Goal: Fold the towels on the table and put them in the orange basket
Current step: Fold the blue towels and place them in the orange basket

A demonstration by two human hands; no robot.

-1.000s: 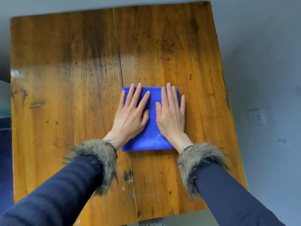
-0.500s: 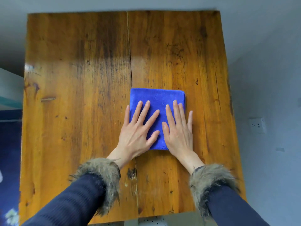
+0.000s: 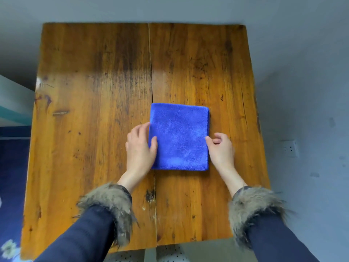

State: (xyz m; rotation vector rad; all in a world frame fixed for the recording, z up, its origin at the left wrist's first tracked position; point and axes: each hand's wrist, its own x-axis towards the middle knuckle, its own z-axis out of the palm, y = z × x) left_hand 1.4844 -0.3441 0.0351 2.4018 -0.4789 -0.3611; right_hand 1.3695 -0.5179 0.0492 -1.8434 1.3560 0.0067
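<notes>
A blue towel (image 3: 179, 137), folded into a neat square, lies flat on the wooden table (image 3: 94, 110), a little right of the middle seam. My left hand (image 3: 140, 148) pinches its left edge, thumb on top and fingers curled at the side. My right hand (image 3: 220, 148) holds the right edge the same way, thumb tip on the cloth and fingers bent beside it. The orange basket is not in view.
The table's near edge (image 3: 170, 244) runs just below my fur-cuffed sleeves. Grey floor and wall lie to the right, with a wall socket (image 3: 289, 148). A dark blue patterned surface (image 3: 11, 186) is at the left.
Both hands slid off the top of the towel, where they lay flat, out to its left and right edges and curled onto them. The view has shifted so the table sits lower in frame.
</notes>
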